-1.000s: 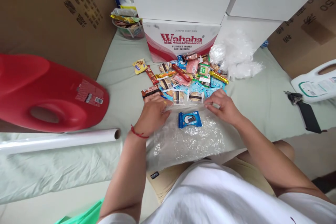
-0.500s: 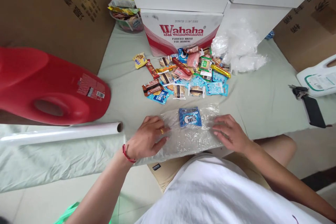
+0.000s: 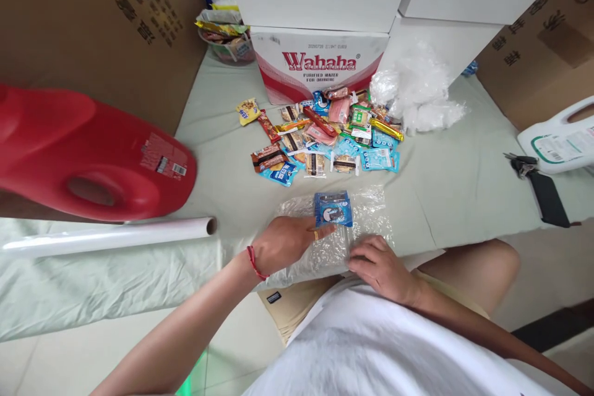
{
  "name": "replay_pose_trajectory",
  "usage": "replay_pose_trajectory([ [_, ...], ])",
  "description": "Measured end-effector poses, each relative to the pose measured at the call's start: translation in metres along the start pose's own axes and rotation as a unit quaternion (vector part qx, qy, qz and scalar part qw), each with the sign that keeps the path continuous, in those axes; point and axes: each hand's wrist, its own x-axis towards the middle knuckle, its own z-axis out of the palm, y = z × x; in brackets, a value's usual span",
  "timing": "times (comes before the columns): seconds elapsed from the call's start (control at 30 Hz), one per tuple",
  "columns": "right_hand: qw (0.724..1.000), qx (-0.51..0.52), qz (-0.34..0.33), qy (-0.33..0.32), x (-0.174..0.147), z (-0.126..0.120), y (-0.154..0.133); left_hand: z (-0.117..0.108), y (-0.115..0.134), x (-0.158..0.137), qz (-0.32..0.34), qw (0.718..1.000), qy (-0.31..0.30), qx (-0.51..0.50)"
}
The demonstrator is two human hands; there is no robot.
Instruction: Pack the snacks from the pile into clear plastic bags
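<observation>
A blue snack packet (image 3: pixel 333 210) lies on a crinkled sheet of clear plastic film (image 3: pixel 375 213) near the table's front edge. Its top part looks doubled or folded. From the left, my left hand (image 3: pixel 290 242), with a ring and a red cord bracelet, reaches over the film. Its fingers stretch out to the packet's lower edge; some fingertips are hidden. My right hand (image 3: pixel 383 269) rests on the film's lower right part, fingers loosely bent and a little apart, away from the packet. Beyond the film lies a pile of small wrapped snacks (image 3: pixel 320 136).
At left are a red jug (image 3: pixel 139 161) and a white film roll (image 3: pixel 111 236). A Wahaha carton (image 3: pixel 320 65) stands behind the snacks, beside crumpled clear plastic (image 3: pixel 417 93). A white bottle (image 3: pixel 559 139), keys (image 3: pixel 524 164) and a black phone-like object (image 3: pixel 550 198) are at right.
My left hand has moved right, from the film's left edge to the packet. My right hand has come left and nearer to me across the film. The view has shifted slightly.
</observation>
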Motion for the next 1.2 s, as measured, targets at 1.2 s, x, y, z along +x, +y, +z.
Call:
replay_pose_trajectory([
  [1.2, 0.985, 0.064, 0.149, -0.058, 0.126, -0.006, 0.07, 0.006, 0.061, 0.027, -0.13, 0.951, 0.28, -0.025],
])
